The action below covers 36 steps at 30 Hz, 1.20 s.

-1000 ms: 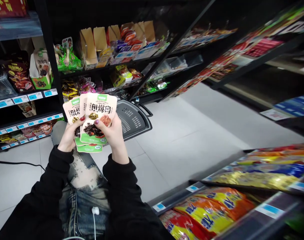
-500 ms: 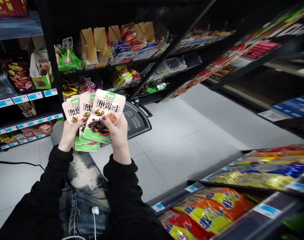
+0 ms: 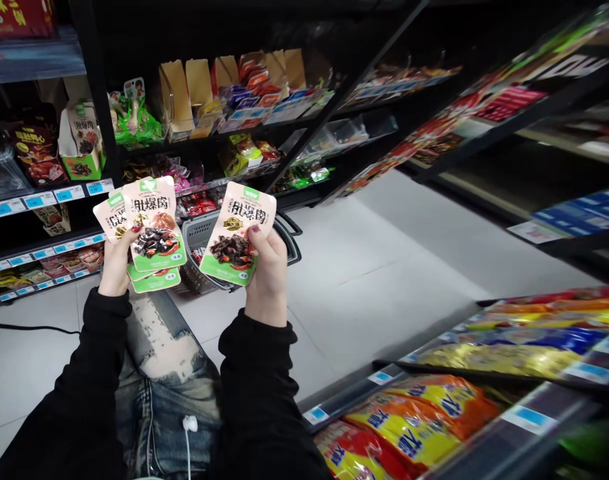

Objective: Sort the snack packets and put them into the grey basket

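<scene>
My left hand point(image 3: 115, 263) is closed on a fan of several cream and green snack packets point(image 3: 147, 230), held up in front of the store shelves. A single packet point(image 3: 237, 233) of the same kind sits in my right hand point(image 3: 267, 267), thumb pressed on its front, held apart to the right of the fan. Between and behind the two hands, a dark plastic shopping basket point(image 3: 204, 240) stands on the floor. Both arms wear black sleeves, and my knee in torn jeans point(image 3: 164, 347) shows below.
Black store shelves point(image 3: 104, 127) with snack boxes and blue price tags fill the left and back. Lower right, a shelf holds yellow and orange snack bags point(image 3: 414, 420). Light floor tiles point(image 3: 384, 267) run between the rows. A white earphone cable hangs by my knee.
My right hand has pulled one packet off the fan and moved it right, while the left hand with the remaining packets moved left. The basket now shows between them.
</scene>
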Each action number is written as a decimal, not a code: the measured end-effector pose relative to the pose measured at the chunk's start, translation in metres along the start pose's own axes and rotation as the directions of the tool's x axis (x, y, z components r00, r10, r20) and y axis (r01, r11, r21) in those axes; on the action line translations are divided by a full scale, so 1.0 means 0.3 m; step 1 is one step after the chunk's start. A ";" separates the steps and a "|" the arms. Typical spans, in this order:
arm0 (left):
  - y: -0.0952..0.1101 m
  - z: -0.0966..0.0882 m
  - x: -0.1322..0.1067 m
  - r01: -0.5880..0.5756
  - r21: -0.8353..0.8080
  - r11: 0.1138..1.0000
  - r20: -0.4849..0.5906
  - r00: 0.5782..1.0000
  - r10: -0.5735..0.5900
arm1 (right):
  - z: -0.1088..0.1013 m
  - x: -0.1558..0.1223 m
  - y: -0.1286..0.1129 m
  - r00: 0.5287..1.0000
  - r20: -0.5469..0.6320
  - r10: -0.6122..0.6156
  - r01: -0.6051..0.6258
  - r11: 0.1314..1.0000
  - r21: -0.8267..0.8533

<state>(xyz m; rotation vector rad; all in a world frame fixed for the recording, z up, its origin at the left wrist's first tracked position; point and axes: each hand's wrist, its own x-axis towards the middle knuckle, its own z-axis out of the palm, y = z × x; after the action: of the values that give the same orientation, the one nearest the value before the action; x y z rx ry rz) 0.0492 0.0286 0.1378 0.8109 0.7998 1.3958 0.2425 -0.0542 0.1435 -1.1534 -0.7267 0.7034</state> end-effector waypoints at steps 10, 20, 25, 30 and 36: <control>-0.004 0.029 -0.030 -0.015 0.096 0.995 0.021 1.000 0.013 | 0.096 -0.040 0.018 0.986 0.164 0.003 0.007 0.998 -0.060; -0.041 0.057 -0.058 -0.003 0.147 0.989 0.136 0.991 -0.017 | 0.170 -0.053 0.044 0.994 0.065 -0.089 0.099 0.978 -0.182; -0.053 0.056 -0.056 0.022 0.140 0.990 0.139 0.989 -0.042 | 0.171 -0.059 0.026 0.996 0.023 -0.089 0.092 0.970 -0.224; -0.067 0.049 -0.053 0.009 0.182 0.983 0.134 0.990 -0.034 | 0.171 -0.048 0.035 0.994 0.103 0.024 -0.009 0.989 -0.145; -0.056 0.049 -0.049 0.044 0.129 0.991 0.142 0.988 -0.063 | 0.149 -0.029 0.057 0.999 0.043 0.016 -0.016 1.000 -0.008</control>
<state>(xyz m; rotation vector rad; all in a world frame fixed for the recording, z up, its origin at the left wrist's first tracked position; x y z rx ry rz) 0.0701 0.0133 0.1309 0.9704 0.7953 1.2325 0.1994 -0.0327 0.1365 -1.1551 -0.7574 0.7414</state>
